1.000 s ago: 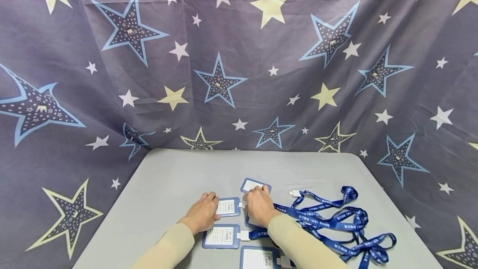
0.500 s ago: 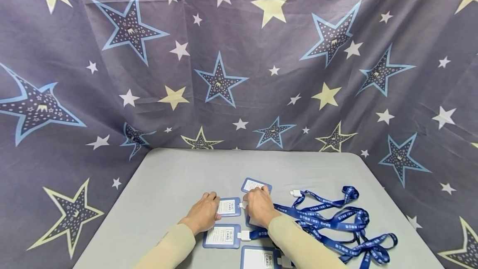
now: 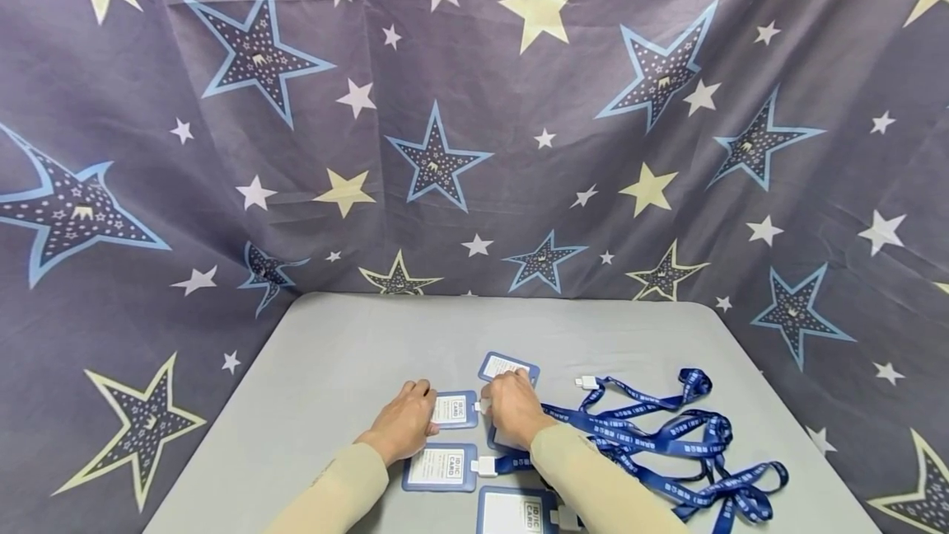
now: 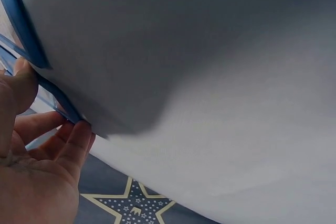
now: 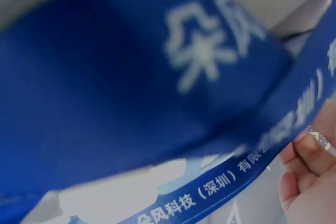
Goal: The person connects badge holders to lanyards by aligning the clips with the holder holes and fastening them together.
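My left hand [image 3: 403, 423] pinches the left end of a blue-framed ID badge holder [image 3: 454, 409] between thumb and fingers. In the left wrist view its fingertips bear on the blue edge [image 4: 62, 98]. My right hand [image 3: 513, 406] has its fingers curled at the holder's other end, round a white clip [image 3: 482, 407] that they largely cover. Dark blue lanyard straps [image 3: 630, 433] with white lettering run rightward from under this hand. Up close in the right wrist view, a blurred strap [image 5: 131, 77] hides most of the scene, with the right hand's fingers [image 5: 310, 153] at the edge.
Another badge holder [image 3: 439, 468] lies just below the left hand, clipped to a strap. One more [image 3: 516, 511] sits at the front edge of view, and another [image 3: 498, 365] lies behind the right hand. A loose white clip [image 3: 586, 383] tops the tangled lanyards on the grey table [image 3: 356, 336].
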Demonstrator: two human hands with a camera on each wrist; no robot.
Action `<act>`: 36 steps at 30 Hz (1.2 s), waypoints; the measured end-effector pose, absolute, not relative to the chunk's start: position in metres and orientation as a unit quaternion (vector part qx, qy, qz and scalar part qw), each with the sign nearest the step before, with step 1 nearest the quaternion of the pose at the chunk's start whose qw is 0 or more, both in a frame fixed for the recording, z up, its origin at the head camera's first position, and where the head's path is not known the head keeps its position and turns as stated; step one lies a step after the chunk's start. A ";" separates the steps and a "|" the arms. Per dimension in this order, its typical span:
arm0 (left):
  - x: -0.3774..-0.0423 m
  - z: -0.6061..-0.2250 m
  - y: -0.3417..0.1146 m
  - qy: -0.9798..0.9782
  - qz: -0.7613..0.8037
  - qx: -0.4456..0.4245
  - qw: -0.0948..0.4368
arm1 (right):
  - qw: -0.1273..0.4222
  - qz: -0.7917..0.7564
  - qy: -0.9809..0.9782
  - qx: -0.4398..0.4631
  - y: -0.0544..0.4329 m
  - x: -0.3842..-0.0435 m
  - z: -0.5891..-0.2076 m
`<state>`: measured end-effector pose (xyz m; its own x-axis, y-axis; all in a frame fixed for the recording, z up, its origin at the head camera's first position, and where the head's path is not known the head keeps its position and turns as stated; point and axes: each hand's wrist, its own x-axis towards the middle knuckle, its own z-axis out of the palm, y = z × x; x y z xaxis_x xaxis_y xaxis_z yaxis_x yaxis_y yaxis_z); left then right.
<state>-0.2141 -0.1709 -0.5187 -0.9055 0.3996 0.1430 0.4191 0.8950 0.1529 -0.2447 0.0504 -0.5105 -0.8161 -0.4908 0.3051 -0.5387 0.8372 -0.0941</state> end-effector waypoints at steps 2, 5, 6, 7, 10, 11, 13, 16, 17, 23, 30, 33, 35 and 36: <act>-0.214 -0.517 -0.170 -0.972 -0.088 -0.211 0.054 | 0.132 0.095 -0.947 0.276 0.051 -0.245 -0.509; -0.214 -0.516 -0.169 -0.973 -0.083 -0.210 0.053 | 0.124 0.099 -0.946 0.282 0.052 -0.246 -0.508; -0.214 -0.516 -0.169 -0.973 -0.082 -0.210 0.053 | 0.122 0.097 -0.946 0.285 0.052 -0.246 -0.508; -0.214 -0.516 -0.169 -0.973 -0.081 -0.209 0.052 | 0.120 0.092 -0.945 0.289 0.052 -0.246 -0.508; -0.215 -0.516 -0.168 -0.973 -0.080 -0.209 0.054 | 0.124 0.075 -0.943 0.301 0.053 -0.245 -0.510; -0.215 -0.516 -0.168 -0.973 -0.080 -0.209 0.053 | 0.127 0.068 -0.942 0.305 0.053 -0.245 -0.510; -0.214 -0.517 -0.168 -0.974 -0.078 -0.208 0.051 | 0.131 0.059 -0.940 0.311 0.054 -0.245 -0.511; -0.215 -0.518 -0.168 -0.974 -0.076 -0.206 0.048 | 0.135 0.052 -0.937 0.318 0.055 -0.245 -0.513; -0.214 -0.518 -0.168 -0.975 -0.075 -0.205 0.046 | 0.136 0.051 -0.936 0.320 0.056 -0.246 -0.513; -0.215 -0.518 -0.169 -0.976 -0.079 -0.201 0.040 | 0.139 0.059 -0.933 0.325 0.056 -0.247 -0.515; -0.215 -0.517 -0.170 -0.975 -0.082 -0.204 0.042 | 0.138 0.073 -0.933 0.324 0.055 -0.247 -0.514; -0.215 -0.517 -0.170 -0.975 -0.083 -0.204 0.038 | 0.135 0.077 -0.934 0.323 0.054 -0.246 -0.514; -0.215 -0.518 -0.170 -0.975 -0.084 -0.204 0.036 | 0.134 0.080 -0.934 0.323 0.054 -0.246 -0.514; -0.215 -0.518 -0.170 -0.975 -0.083 -0.204 0.036 | 0.132 0.079 -0.934 0.323 0.054 -0.245 -0.514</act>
